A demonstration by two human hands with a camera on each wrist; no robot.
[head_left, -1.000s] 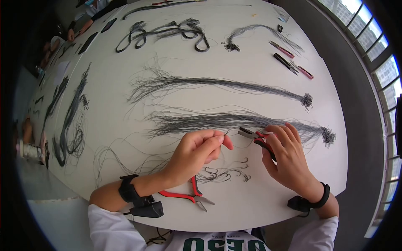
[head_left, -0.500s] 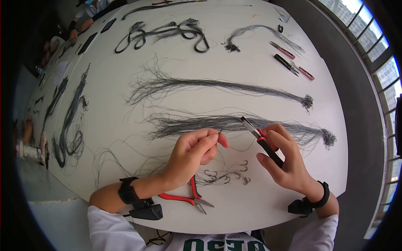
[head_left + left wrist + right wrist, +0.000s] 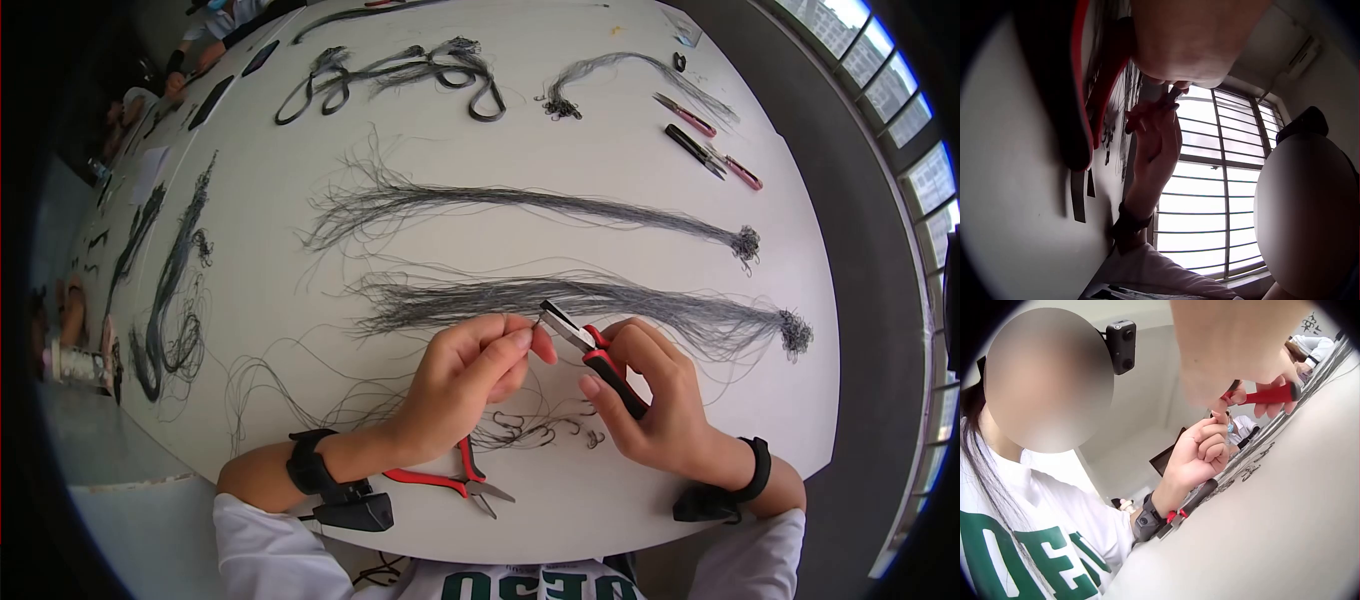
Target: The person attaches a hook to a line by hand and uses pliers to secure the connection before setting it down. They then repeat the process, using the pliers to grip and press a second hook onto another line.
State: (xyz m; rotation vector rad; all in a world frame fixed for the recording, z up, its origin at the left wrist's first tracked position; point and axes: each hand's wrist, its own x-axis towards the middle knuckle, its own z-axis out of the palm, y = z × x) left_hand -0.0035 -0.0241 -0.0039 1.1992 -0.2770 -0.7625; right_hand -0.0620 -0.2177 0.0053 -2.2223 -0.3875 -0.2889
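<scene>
Fingers [image 3: 652, 348] hold two things: pliers [image 3: 618, 384], perhaps a hook [image 3: 540, 320].

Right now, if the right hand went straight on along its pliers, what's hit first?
Likely the near bundle of dark strands, which the held pliers overlap in the head view; height is unclear, so they may pass above it. The left hand sits beside that line.
</scene>
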